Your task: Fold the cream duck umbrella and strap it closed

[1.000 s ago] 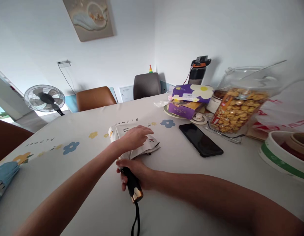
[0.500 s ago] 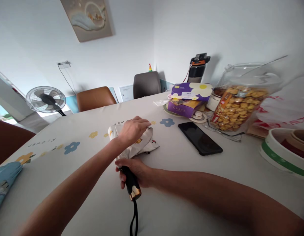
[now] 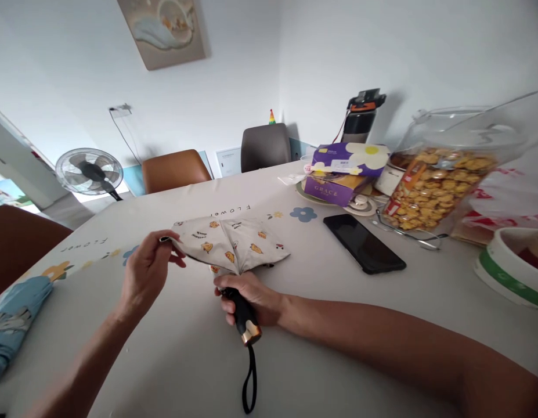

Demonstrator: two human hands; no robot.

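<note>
A folding umbrella (image 3: 246, 244) lies over the table, its cream canopy printed with small yellow ducks and partly spread out. My right hand (image 3: 255, 296) is wrapped round the top of its black handle, thumb against the gathered fabric. The handle ends in a gold cap, from which a black wrist loop hangs toward me. On the left, my left hand (image 3: 153, 261) pinches the edge of one canopy panel and holds it out sideways. The shaft under the fabric is hidden.
A black phone (image 3: 364, 244) and eyeglasses (image 3: 408, 235) lie right of the umbrella. Behind them stand purple boxes (image 3: 334, 188), a bottle (image 3: 360, 122) and a snack jar (image 3: 443, 186). A tape roll (image 3: 504, 273) sits far right; a blue folded umbrella (image 3: 20, 325) lies left.
My left hand has moved left off the top of the canopy and now pulls a panel edge outward, so the fabric lies flatter and wider. My right hand keeps its grip on the handle.
</note>
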